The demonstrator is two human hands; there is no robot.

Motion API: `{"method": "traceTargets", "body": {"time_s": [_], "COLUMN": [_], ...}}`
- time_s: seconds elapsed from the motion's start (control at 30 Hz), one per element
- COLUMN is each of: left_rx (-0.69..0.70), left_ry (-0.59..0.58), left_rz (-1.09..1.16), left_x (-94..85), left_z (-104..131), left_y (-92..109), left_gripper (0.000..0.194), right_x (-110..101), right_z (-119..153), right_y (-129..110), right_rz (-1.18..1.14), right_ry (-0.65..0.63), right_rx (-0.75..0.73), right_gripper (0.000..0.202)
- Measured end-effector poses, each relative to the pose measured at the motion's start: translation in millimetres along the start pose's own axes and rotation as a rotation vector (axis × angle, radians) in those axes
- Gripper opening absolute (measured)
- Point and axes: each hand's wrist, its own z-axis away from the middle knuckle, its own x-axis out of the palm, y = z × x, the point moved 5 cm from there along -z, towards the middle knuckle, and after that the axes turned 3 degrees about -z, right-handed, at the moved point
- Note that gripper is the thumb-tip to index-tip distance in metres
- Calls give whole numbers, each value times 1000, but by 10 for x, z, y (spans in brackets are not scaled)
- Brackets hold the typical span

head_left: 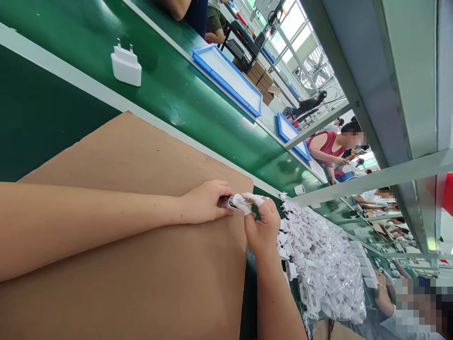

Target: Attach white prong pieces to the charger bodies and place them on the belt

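Observation:
My left hand [207,204] is closed around a white charger housing [232,203], whose open end faces right and shows something dark and yellowish inside. White finger covers are on the thumb and forefinger of my right hand [264,223]. Those two fingers are pinched together at the housing's open end, and what lies between them is hidden. Both hands are above the right edge of a brown cardboard sheet [159,274]. Just right of my right hand lies a large heap of white charger parts [314,259], partly under clear plastic.
A white plug charger [126,66] stands prongs up on the green belt [170,99]. Blue-rimmed trays [230,80] line its far side. A metal frame bar [371,182] crosses at right. Several people sit along the line, one in a red top [327,144].

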Motion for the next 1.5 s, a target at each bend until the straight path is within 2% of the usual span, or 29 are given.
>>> {"method": "traceTargets", "body": {"time_s": [0.17, 0.4, 0.6, 0.87, 1.0, 1.17, 1.3, 1.43, 1.5], "left_rx": [9, -27, -83, -145, -196, -174, -171, -47, -11], "left_ry": [0, 9, 16, -37, -16, -40, -32, 4, 11], "left_rz": [7, 15, 6, -11, -21, 6, -26, -43, -26], "left_x": [5, 3, 8, -11, -20, -12, -24, -8, 17], "left_z": [1, -5, -11, -54, -54, -48, -28, 2, 12], "left_y": [-12, -15, -3, -1, -8, 19, 20, 83, 100], "left_gripper": [26, 25, 24, 24, 24, 26, 32, 37, 40], "right_x": [60, 82, 94, 93, 81, 93, 106, 188, 228], "right_z": [-19, -88, -125, -190, -229, -292, -254, -80, -22], "right_y": [-5, 61, 105, 40, 71, 63, 73, 138, 215], "right_rz": [11, -35, 10, 173, 97, -2, 28, -19, -70], "right_ry": [-44, -149, -169, -224, -227, -326, -242, -110, -71], "right_rx": [-6, 36, 95, -25, 59, 95, 112, 175, 219], "right_gripper": [20, 33, 40, 28, 30, 35, 34, 25, 31]}}
